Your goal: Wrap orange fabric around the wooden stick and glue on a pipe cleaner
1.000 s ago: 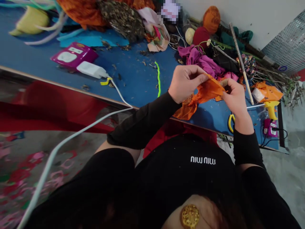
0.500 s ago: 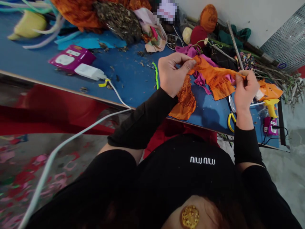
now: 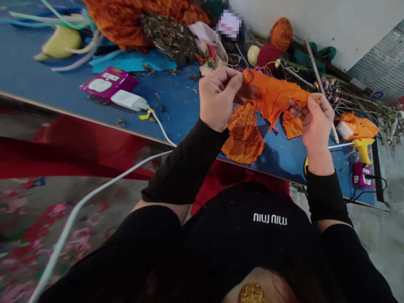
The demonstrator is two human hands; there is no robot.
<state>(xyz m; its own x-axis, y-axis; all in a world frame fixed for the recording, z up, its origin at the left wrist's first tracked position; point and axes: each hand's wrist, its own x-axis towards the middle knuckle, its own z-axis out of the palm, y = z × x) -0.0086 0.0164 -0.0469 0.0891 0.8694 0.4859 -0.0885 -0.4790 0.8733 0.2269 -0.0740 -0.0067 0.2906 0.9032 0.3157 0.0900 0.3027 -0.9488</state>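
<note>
Head camera: we look down on a strip of orange patterned cloth [image 3: 274,94], held up above the blue tabletop [image 3: 179,122] and stretched between our two hands. Our left hand [image 3: 219,94] has thumb and forefinger clamped on the strip's upper left corner. Our right hand [image 3: 317,122] pinches the far end between thumb and forefinger, its other fingers curled partly behind the cloth, so we cannot tell whether they bear on it too.

As to how far along we are, the strip looks separate from the larger stock and mostly opened out, though its lower edge hangs ragged and folded. We see it fixed to nothing, so we judge this to be handling of loose material rather than a finished piece. A wider orange cloth piece [image 3: 244,139] lies crumpled on the table below the left hand, apparently unworked. A smaller orange scrap [image 3: 292,125] sits just left of the right hand; whether it joins the strip we cannot tell.

No tool is in either hand. A yellow handle [image 3: 305,165] shows only in part beside our right forearm, and the yellow glue gun [image 3: 363,150] rests at the table's right end, near a purple socket block [image 3: 362,176].
</note>
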